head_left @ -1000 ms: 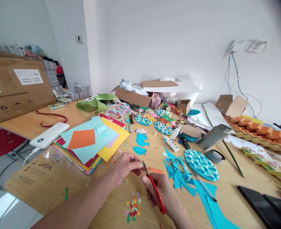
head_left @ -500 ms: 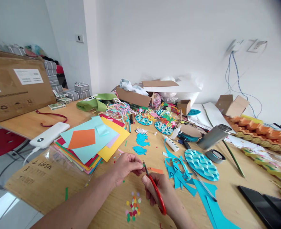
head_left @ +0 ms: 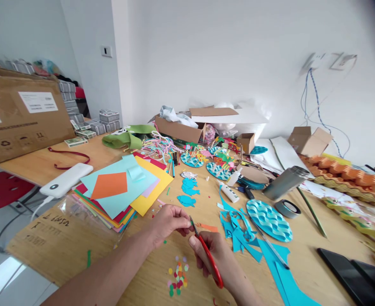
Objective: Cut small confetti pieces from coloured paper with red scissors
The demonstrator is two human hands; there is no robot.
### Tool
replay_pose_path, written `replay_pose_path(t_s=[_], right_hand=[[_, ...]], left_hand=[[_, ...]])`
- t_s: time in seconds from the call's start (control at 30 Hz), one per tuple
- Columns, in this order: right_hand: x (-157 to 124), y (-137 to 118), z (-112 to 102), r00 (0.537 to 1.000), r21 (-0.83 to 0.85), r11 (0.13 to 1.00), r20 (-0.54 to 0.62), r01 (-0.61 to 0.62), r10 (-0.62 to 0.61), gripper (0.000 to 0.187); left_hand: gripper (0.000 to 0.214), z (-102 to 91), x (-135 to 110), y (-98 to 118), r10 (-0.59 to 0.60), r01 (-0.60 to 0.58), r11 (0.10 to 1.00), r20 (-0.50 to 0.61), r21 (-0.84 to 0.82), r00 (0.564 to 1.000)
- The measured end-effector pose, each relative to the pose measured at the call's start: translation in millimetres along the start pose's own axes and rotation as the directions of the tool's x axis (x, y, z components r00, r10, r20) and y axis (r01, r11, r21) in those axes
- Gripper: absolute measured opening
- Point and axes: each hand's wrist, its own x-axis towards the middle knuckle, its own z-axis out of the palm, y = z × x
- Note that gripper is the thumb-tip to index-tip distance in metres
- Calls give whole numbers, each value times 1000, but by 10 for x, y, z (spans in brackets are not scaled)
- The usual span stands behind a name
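Note:
My right hand (head_left: 214,250) is closed on red-handled scissors (head_left: 210,259), their dark blades pointing up and left. The blade tips meet the fingertips of my left hand (head_left: 174,223), which pinches a tiny piece of paper, mostly hidden by the fingers. Below both hands lies a scatter of small coloured paper dots (head_left: 178,278). An orange paper strip (head_left: 209,228) rests just beyond the scissors. Farther off are blue paper fish cutouts (head_left: 186,200).
Left of my hands lies a stack of coloured paper (head_left: 120,187). To the right are blue paper scraps (head_left: 238,229), a wavy blue disc (head_left: 269,220), a glue bottle (head_left: 229,192), a roll of tape (head_left: 288,208), a steel flask (head_left: 285,182) and a black phone (head_left: 343,272).
The scissors' tips have shifted slightly left against the left fingertips. Both hands stay almost in the same place, and the things on the table have not moved.

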Motion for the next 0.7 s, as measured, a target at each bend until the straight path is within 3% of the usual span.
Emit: replay_pose_path(t_s=[0.27,0.7], right_hand=[[0,-2,6,1000,22,1000,-16,0,0,41],[-1,26,8,999,43,998,6,39,-40,41]], left_hand=[[11,10,-1,20,-42,43,999,23,-31,999],[10,5,10,-9,-3,3,1000,10,14,1000]])
